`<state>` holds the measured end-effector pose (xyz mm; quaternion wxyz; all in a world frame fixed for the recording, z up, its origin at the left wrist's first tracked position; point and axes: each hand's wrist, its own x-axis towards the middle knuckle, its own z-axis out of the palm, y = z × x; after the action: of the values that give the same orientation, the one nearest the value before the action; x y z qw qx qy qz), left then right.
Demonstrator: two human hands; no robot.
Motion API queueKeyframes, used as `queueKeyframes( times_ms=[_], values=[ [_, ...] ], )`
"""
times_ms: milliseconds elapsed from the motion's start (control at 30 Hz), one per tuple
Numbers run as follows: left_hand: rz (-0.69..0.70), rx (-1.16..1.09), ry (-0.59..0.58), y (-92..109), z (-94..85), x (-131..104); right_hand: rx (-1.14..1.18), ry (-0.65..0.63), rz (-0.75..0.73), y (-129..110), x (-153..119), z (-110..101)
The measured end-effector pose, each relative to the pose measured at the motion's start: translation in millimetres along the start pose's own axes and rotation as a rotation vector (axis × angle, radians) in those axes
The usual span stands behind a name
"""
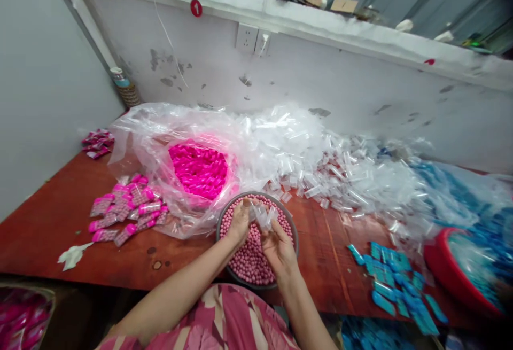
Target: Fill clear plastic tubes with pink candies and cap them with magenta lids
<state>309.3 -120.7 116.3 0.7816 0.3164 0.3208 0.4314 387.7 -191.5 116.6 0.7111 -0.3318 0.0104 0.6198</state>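
A round grey bowl (295, 232) full of small pink beads (250, 262) stands at the table's front edge. Over its left part, my left hand (239, 224) has its fingers closed on clear plastic containers. My right hand (278, 246), palm up over the bowl's right side, also holds clear containers (262, 215) between thumb and fingers. The containers meet between both hands. An open plastic bag (140, 120) behind and left of the bowl holds bright pink caps (198, 171). Filled containers with pink caps (128, 205) lie left of the bag.
Loose clear containers (296, 141) are heaped along the wall. Blue-capped containers (393, 272) and a red basin (436, 259) are on the right. A white scrap (74, 255) lies front left. Above runs a cluttered shelf (360, 32); a box of pink items (24, 315) sits lower left.
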Motion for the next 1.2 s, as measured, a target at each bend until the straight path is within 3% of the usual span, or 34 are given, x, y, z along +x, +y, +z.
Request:
queueKeyframes(
  times_ms=[233,400,600,733,833,867,933,1067,1200],
  values=[
    [-0.015,-0.134,-0.100,12,-11.5,-12,-0.081,-0.058,-0.007,10,-3,12],
    [0.025,-0.114,-0.008,15,-14.5,-13,-0.155,-0.030,-0.060,19,-8,16],
    [0.056,-0.109,0.111,15,-4.5,-21,-0.197,0.001,-0.115,27,-18,27],
    [0.105,-0.192,0.209,45,-12.6,-11,-0.228,0.042,-0.123,31,-22,20],
    [0.346,-0.223,0.349,83,-33.7,2,-0.218,0.104,-0.108,28,-24,4],
    [0.425,-0.201,0.343,91,-40.6,3,-0.211,0.105,-0.112,25,-25,1],
    [0.410,-0.108,0.267,93,-49.8,0,-0.199,0.075,-0.134,20,-25,0],
    [0.114,0.058,0.090,55,-45.7,-23,-0.172,0.008,-0.128,18,-22,13],
    [0.115,0.182,-0.094,33,-29.5,-38,-0.132,-0.006,-0.060,26,-19,17]
  ],
)
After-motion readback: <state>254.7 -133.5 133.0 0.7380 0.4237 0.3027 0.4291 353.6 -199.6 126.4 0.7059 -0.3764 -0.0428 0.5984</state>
